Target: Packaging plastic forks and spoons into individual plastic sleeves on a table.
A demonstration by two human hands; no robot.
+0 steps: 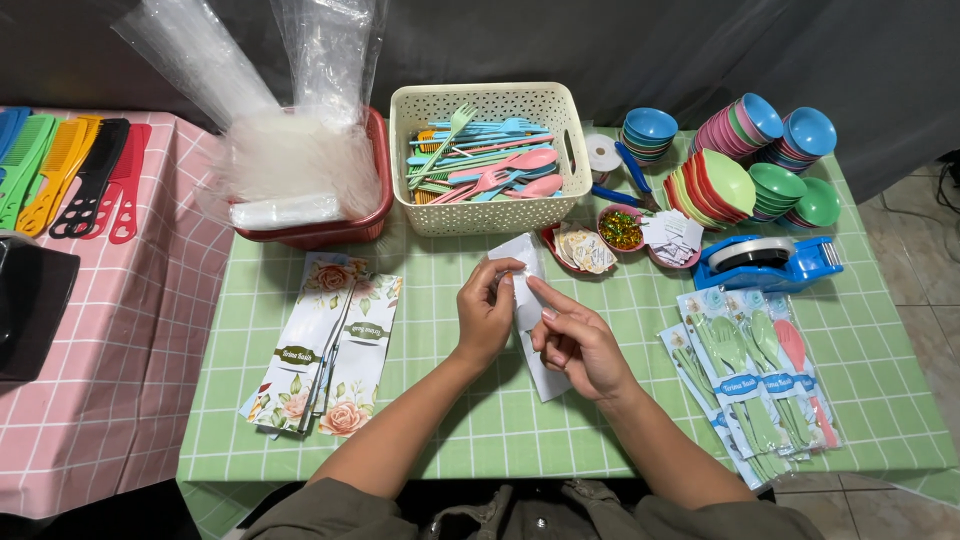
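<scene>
You face a table (860, 380) under a green checked cloth, a second table (120, 380) in pink check beside it, dark curtain (620, 40) behind, pale tiled floor (925, 260) at right.

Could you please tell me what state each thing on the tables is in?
Left hand: pinching the white packet.
Right hand: holding the packet too.
Basket: filled with plastic cutlery.
Bowls: stacked, tipped sideways.
Tape dispenser: loaded, flat on the table.
Finished packs: lying overlapped.
Floral sleeves: lying empty, fanned.
</scene>
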